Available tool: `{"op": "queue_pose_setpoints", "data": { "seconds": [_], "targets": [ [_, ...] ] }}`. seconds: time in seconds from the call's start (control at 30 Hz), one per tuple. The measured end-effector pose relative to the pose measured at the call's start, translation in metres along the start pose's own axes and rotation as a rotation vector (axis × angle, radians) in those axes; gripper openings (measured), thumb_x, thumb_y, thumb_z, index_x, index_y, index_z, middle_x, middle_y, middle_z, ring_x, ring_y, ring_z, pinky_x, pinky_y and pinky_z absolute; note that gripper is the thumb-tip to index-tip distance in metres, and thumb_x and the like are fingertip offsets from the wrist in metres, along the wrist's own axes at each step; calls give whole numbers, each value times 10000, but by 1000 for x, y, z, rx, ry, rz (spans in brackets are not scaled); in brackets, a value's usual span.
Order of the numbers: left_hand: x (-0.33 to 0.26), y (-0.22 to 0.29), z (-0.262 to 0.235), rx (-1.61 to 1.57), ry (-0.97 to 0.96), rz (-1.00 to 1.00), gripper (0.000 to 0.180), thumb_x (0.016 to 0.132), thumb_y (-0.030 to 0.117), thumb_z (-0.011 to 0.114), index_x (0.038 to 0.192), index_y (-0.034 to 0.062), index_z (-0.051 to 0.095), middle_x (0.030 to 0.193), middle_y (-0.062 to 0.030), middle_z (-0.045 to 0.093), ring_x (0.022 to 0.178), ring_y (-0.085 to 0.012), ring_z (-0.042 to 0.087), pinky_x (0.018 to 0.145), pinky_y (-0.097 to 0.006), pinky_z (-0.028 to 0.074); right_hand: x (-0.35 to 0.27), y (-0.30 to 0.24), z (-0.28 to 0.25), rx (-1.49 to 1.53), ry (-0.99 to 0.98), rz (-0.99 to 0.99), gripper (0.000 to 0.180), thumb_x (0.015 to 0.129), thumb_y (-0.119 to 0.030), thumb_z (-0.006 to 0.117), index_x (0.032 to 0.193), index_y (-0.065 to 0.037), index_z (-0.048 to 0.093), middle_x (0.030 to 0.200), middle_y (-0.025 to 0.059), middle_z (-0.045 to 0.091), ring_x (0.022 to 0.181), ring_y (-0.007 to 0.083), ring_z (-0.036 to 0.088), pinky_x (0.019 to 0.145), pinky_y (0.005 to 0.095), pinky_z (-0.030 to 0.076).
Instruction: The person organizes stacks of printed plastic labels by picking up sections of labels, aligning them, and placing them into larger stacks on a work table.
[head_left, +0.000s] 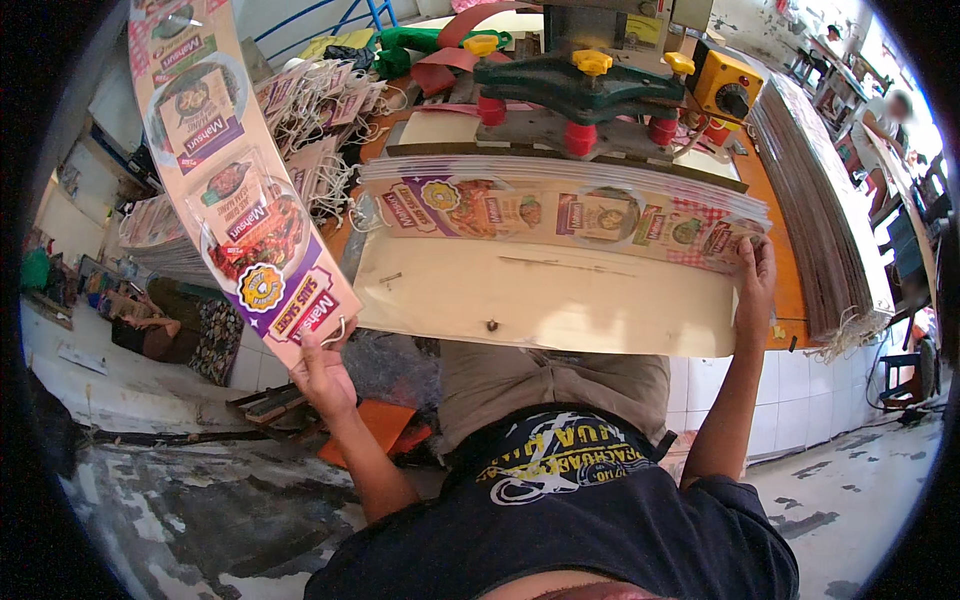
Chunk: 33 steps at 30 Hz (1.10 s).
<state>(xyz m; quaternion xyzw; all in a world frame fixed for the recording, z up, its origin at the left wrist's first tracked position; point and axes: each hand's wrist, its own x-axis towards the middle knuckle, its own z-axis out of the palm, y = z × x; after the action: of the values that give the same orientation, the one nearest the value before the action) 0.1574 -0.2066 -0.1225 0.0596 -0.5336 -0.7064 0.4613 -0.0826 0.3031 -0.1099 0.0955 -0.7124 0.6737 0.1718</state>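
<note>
My left hand [325,375] grips the lower end of a long printed cardboard strip [225,165] with food pictures. The strip rises up and away to the far left, and a short white string loop shows by my fingers. At the right, my right hand [755,268] pinches the right end of another printed strip [590,218], which lies lengthwise along the cream board [550,300] of the press. Behind that strip, the edges of several more layers show. A white string sticks out at its left end.
Above the board stands a dark green press [580,85] with yellow knobs and red feet. A yellow control box [728,85] sits to its right, near a tall stack of strips [815,210]. Strung strips [320,110] pile up at left. Other people sit in the right background.
</note>
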Motion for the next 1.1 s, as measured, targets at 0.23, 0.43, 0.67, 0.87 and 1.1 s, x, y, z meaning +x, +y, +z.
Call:
{"op": "queue_pose_setpoints", "data": {
  "seconds": [0.23, 0.43, 0.67, 0.87, 1.1],
  "targets": [
    [19, -2, -6, -261, 355, 200, 556, 1030, 396, 478, 1485, 97, 366, 1429, -121, 500, 1283, -299, 518, 1078, -466, 431, -2, -5, 1, -34, 0, -2, 335, 1024, -270, 547, 1214, 5, 555, 1157, 68, 595, 1086, 146, 530, 987, 295, 396],
    [15, -12, -52, -83, 444, 131, 624, 1022, 533, 407, 1487, 122, 352, 1480, -114, 430, 1336, -321, 453, 1088, -521, 409, -1, -6, 4, -34, 16, 14, 343, 1023, -270, 551, 1223, 9, 548, 1138, 71, 599, 1061, 139, 534, 975, 290, 403],
    [12, 19, -78, 53, 533, 155, 735, 1004, 588, 398, 1514, 68, 300, 1509, -182, 381, 1368, -359, 420, 1104, -546, 390, 0, -4, 0, -44, 10, -5, 382, 1003, -319, 585, 1223, -8, 553, 1116, 81, 606, 1053, 160, 558, 951, 302, 432],
    [9, 25, -125, 79, 416, 242, 683, 1010, 577, 377, 1468, 71, 343, 1459, -182, 430, 1311, -390, 474, 1077, -571, 431, 1, 0, 2, -46, 49, 13, 391, 1002, -314, 587, 1244, -9, 548, 1124, 81, 601, 1052, 163, 564, 940, 296, 435],
    [-7, 51, -158, 162, 556, 148, 735, 1003, 619, 325, 1514, 92, 304, 1532, -179, 357, 1394, -399, 378, 1132, -564, 353, -2, -9, 5, -62, 44, 28, 367, 1020, -305, 554, 1223, 0, 547, 1123, 80, 601, 1053, 141, 551, 941, 278, 428]
  ]
}}
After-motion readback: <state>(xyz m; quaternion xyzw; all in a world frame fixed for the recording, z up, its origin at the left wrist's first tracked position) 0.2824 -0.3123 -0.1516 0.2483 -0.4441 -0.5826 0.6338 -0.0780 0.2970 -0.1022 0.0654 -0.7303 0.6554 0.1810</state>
